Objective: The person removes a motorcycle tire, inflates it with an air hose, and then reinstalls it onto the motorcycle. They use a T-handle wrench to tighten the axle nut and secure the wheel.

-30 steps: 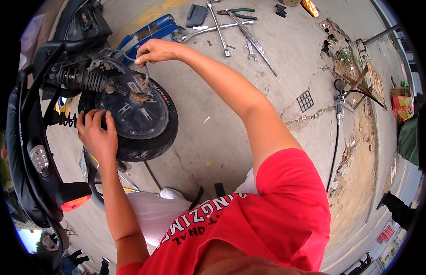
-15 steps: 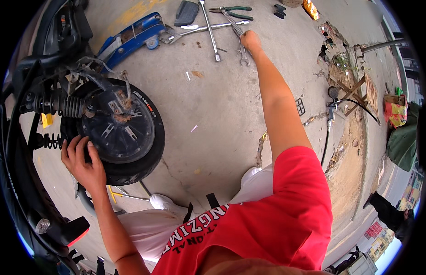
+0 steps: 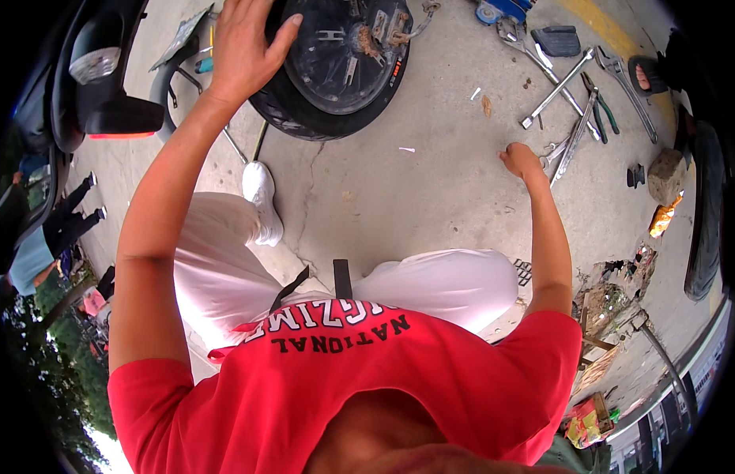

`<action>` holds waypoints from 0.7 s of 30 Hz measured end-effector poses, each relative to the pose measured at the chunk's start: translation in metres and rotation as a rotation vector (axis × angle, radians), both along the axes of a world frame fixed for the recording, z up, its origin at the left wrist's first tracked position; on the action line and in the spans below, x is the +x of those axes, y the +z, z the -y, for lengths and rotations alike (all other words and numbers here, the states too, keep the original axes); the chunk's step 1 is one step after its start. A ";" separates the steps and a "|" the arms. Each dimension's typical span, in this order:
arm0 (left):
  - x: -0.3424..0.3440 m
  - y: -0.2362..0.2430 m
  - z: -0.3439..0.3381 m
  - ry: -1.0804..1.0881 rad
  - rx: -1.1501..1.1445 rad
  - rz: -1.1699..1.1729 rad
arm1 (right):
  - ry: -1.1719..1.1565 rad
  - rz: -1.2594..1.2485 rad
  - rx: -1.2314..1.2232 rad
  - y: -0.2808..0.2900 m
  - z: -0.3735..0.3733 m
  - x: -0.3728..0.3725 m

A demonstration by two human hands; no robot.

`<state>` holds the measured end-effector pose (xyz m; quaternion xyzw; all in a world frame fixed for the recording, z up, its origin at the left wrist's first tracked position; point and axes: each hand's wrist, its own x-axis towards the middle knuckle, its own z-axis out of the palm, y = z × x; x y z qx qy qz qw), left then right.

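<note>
At the upper left, my left hand (image 3: 245, 51) is open, thumb spread, beside the black tyre (image 3: 292, 114) of a wheel with a dark, dirty hub cover (image 3: 336, 67). Its fingertips run out of the picture, so I cannot tell whether they touch the wheel. My right hand (image 3: 522, 160) is closed low over the concrete; whatever its curled fingers hold, if anything, is hidden. Just right of it lie several silver wrenches (image 3: 574, 142). Beyond them are a cross-shaped lug wrench (image 3: 559, 88), green-handled pliers (image 3: 607, 112) and a large adjustable wrench (image 3: 632, 91).
A blue jack (image 3: 503, 9) and a dark flat block (image 3: 555, 41) lie at the top. On the right are a person's sandalled foot (image 3: 642, 77), a stone (image 3: 666, 175) and another black tyre (image 3: 704, 213). Broken pavement (image 3: 612, 292) runs along the lower right. A dark vehicle (image 3: 95, 87) stands left.
My right hand has come away from the wrenches, leftward and closer to me. The view has shifted, so the wheel now appears higher and further right. My left hand stays by the wheel.
</note>
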<state>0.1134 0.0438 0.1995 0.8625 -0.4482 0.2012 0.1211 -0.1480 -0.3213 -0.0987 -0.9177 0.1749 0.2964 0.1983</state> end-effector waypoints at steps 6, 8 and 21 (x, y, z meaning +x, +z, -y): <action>0.010 0.009 -0.022 -0.111 -0.090 -0.268 | 0.268 -0.072 0.147 -0.018 -0.030 -0.039; 0.010 0.008 -0.036 -0.136 -0.098 -0.390 | 0.300 -0.041 0.070 -0.024 -0.033 -0.052; 0.038 -0.273 -0.383 0.994 0.157 -0.898 | 0.131 -0.120 -0.041 -0.021 -0.050 -0.046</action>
